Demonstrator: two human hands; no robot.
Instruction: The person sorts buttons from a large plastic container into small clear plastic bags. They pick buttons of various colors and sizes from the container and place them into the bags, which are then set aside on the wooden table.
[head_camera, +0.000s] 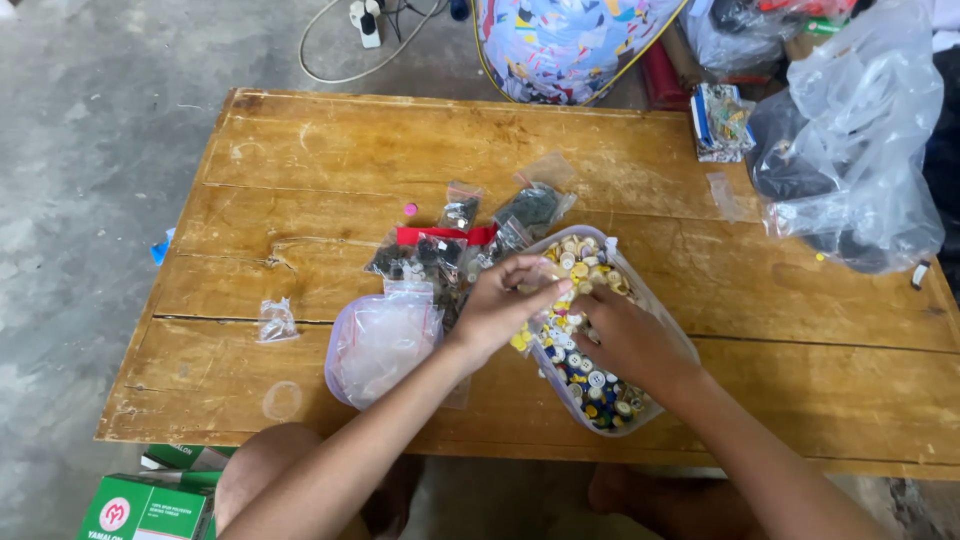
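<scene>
A clear plastic tub full of small mixed-colour buttons lies on the wooden table. My left hand hovers at the tub's left rim, fingers pinched on a few small buttons. My right hand rests palm down inside the tub, fingers spread among the buttons. Left of the tub lies the tub's clear lid with empty small plastic bags on it.
Several small bags of dark buttons and a red strip lie behind the tub. A loose small bag sits at the left. Large plastic bags crowd the right back corner. Green boxes stand on the floor.
</scene>
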